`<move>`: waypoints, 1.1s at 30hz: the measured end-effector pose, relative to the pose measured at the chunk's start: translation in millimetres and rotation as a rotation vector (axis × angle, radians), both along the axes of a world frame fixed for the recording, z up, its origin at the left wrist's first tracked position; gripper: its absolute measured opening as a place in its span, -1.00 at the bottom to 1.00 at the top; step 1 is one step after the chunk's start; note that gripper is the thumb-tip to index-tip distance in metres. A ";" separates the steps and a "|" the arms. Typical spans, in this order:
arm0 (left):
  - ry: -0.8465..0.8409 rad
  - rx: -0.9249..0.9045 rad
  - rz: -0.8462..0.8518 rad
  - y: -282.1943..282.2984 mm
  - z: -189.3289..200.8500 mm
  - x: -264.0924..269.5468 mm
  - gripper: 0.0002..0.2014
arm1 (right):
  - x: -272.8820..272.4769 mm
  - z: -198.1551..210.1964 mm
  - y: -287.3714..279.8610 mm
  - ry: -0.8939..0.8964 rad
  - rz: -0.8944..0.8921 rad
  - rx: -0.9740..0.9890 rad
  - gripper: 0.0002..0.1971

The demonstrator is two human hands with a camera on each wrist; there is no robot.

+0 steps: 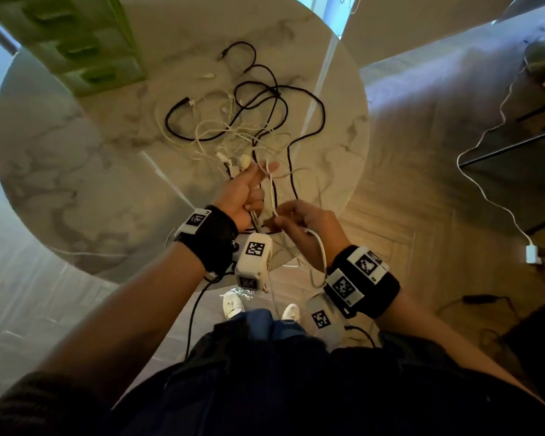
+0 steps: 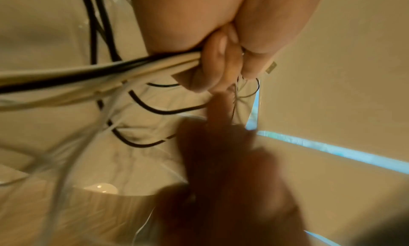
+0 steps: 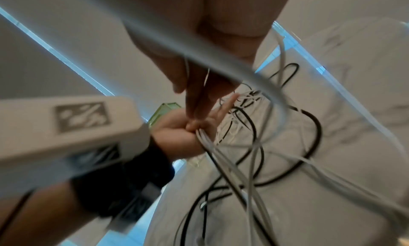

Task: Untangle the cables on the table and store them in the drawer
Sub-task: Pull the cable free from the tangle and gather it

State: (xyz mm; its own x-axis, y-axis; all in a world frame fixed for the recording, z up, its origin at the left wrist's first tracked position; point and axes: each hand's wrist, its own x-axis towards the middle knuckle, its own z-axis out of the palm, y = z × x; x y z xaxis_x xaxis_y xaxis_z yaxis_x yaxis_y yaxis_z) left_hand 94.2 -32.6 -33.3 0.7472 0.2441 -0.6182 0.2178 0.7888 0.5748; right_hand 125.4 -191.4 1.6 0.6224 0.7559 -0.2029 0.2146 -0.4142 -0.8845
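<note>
Cables (image 1: pixel 249 121): one tangle of black and white leads, lying on the round marble worktop (image 1: pixel 76 171) and rising at its near end into both hands. Exact count not readable; at least two black runs and several thin white ones, with a few white plug ends loose in the heap. A black plug end lies at the far edge of the tangle.

Left hand (image 1: pixel 244 196): fist closed round a bundle of black and white cables, plug ends sticking out above the thumb, index finger extended. The left wrist view (image 2: pixel 212 64) shows the fingers curled over the bundle, black and white strands running out to the side.

Right hand (image 1: pixel 299 221): just beside the left, thumb and fingers pinching one white cable (image 1: pixel 318 243), which loops back over the wrist. The right wrist view is blurred; the same white strand crosses close to the lens.

Green drawer unit (image 1: pixel 76 42): one, at the far left of the worktop, well apart from the tangle; three handle recesses visible.

One wristband with markers on each wrist.

Floor: a separate white lead (image 1: pixel 491 184) trails to a white charger block (image 1: pixel 533 254) at right.
</note>
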 end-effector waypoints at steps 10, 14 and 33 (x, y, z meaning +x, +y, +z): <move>0.000 0.069 0.114 17.7 8.1 0.6 -0.83 | 14.7 -33.8 -46.2 -0.104 0.240 -0.331 -0.77; -0.007 0.157 0.087 4.5 6.7 -11.6 -0.83 | 27.8 -18.5 -25.0 -0.151 0.388 -0.536 -0.30; 0.030 0.045 0.140 11.4 4.1 -14.4 -0.82 | -3.8 1.1 -0.3 -0.323 0.266 -0.064 -0.78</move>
State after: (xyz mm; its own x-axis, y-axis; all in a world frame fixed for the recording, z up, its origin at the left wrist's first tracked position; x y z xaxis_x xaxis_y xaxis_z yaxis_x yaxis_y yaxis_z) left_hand 79.8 -21.1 -29.2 0.6853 0.3730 -0.6255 0.1248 0.7860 0.6055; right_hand 121.6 -191.8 2.7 0.4465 0.8911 -0.0812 0.5835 -0.3588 -0.7285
